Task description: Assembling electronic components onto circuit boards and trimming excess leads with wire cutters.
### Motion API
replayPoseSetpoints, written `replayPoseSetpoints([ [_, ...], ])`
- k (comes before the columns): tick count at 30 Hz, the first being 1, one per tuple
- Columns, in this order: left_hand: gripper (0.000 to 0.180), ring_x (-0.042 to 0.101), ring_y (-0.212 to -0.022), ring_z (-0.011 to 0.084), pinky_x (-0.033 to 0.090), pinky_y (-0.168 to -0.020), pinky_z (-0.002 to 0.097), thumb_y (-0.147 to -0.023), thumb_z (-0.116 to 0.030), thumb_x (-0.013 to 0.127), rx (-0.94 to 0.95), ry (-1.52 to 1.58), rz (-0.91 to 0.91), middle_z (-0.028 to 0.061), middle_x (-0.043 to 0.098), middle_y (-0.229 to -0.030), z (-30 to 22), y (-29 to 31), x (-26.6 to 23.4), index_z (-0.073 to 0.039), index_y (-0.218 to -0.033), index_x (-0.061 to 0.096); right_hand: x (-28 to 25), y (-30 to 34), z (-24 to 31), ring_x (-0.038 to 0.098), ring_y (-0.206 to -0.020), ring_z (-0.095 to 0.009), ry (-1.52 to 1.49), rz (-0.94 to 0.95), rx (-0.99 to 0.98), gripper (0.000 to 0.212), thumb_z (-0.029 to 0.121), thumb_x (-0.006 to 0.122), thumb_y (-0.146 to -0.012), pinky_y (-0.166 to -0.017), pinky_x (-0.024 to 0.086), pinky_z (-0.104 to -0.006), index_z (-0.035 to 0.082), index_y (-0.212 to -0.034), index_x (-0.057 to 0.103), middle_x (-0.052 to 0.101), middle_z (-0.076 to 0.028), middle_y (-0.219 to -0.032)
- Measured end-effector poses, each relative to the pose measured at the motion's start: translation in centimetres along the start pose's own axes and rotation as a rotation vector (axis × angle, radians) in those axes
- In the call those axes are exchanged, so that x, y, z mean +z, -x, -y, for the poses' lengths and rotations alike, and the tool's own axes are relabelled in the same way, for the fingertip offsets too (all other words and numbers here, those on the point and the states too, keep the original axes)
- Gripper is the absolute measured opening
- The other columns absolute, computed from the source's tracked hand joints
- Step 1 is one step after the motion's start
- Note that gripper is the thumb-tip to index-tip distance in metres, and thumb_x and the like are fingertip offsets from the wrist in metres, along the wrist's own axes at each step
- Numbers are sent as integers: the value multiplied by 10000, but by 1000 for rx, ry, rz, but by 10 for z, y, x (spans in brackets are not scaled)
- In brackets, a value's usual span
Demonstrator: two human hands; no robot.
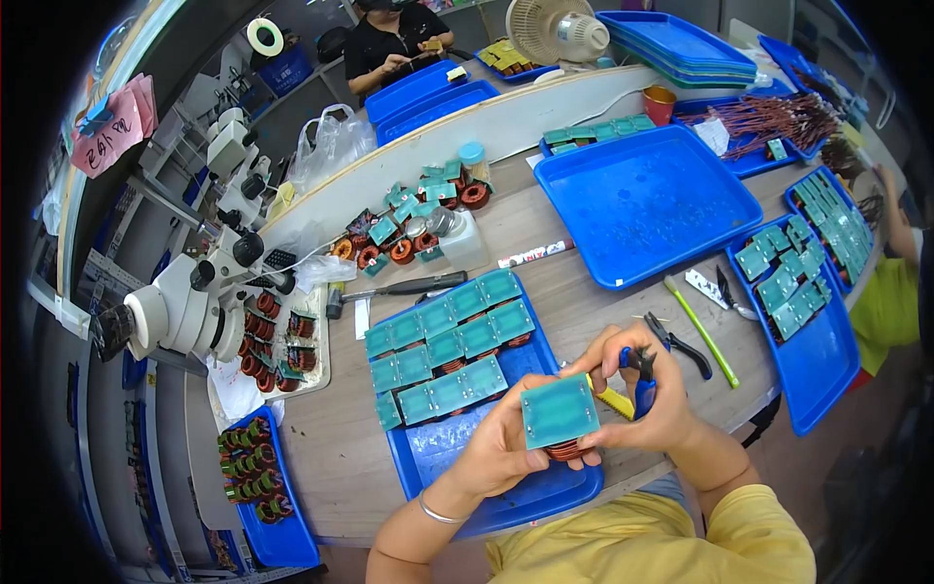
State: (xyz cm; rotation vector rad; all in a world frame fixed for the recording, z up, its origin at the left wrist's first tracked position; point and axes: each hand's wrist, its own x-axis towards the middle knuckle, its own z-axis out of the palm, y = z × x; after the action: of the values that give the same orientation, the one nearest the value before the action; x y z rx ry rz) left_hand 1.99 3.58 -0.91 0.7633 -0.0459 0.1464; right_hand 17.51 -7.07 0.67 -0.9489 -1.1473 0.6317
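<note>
My left hand (494, 448) is closed round a copper-wound coil (566, 452) capped with a square green circuit board (559, 411), board side up. My right hand (666, 404) grips small blue-handled cutters (638, 375), jaws pointing up. Its thumb also steadies the board's right edge. A yellow strip (615, 400) shows beneath the cutters, partly hidden by the hand. Under both hands lies a blue tray (545, 506). Rows of similar green boards on coils (446, 343) fill its far part.
Pliers (676, 344), a green stick (702, 331) and a marker (535, 254) lie on the table. A large blue tray (647, 195) sits beyond. A microscope (195, 311) stands left; a hammer (399, 292) lies near it. A co-worker (394, 49) sits across the partition; another person's sleeve (890, 316) shows at right.
</note>
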Motion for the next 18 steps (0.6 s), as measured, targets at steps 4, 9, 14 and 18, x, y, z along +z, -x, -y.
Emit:
replayPoseSetpoints([
  [4,691,613,-853,266,506,-653,310,-756,-182,724,54,-80,-140,155,534,-1103,-1,3,14,-33,-1285,304,-1,3,0,506,-785,-142,231,8,-118,600,107,864,-544,-726,425,-269,79,-929,405,577,-186,-980],
  [9,711,602,-879,248,503,-650,320,-771,-262,705,63,-149,-159,143,519,-1134,-1,3,16,-27,-1303,296,-6,-1,3,502,-778,-140,241,45,-220,563,177,845,-586,-719,426,-270,74,-927,410,575,-207,-1015],
  [14,773,588,-909,261,517,-669,361,-749,-466,675,58,-107,-203,176,533,-1108,9,7,12,-3,-1271,342,-5,-4,5,491,-736,-124,54,-14,-58,411,207,739,-715,-727,425,-268,72,-928,416,588,-212,-1003],
  [18,765,574,-927,261,494,-723,359,-780,-549,587,40,-228,-262,197,518,-1157,3,1,21,4,-1261,366,-8,-1,7,519,-764,-138,69,20,11,433,204,768,-685,-737,427,-273,73,-916,425,590,-202,-987],
])
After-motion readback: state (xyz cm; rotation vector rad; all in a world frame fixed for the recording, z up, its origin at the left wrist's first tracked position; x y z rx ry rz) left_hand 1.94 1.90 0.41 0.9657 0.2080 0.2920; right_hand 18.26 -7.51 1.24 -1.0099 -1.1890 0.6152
